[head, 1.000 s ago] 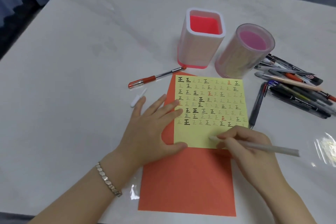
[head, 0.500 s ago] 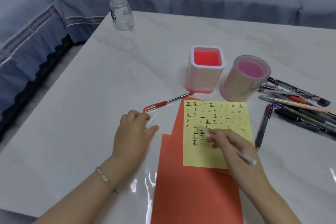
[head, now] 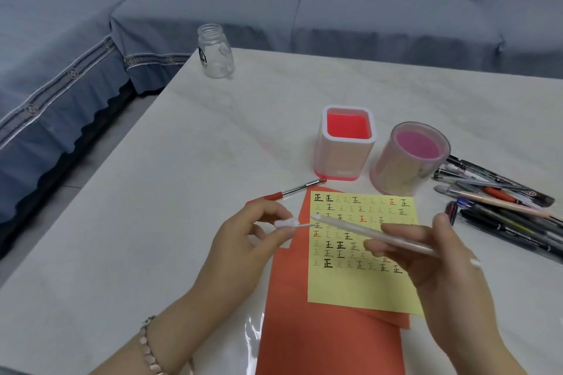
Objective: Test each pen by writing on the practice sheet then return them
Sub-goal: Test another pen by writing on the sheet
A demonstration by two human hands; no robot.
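My right hand grips a slim white pen, raised above the yellow practice sheet with its tip pointing left. My left hand pinches the pen's white cap just left of that tip, a small gap between them. The sheet is filled with rows of written characters and lies on orange paper. A red pen lies on the table behind my left hand. Several more pens are piled at the right. Two holders stand behind the sheet: a square red one and a round pink one.
A small glass jar stands near the table's far left corner. A blue-grey sofa runs along the far and left sides of the white marble table. A bracelet is on my left wrist.
My left hand left the sheet, picked the white cap off the table and raised it. My right hand lifted the white pen from the paper toward the cap. The camera tilted up.
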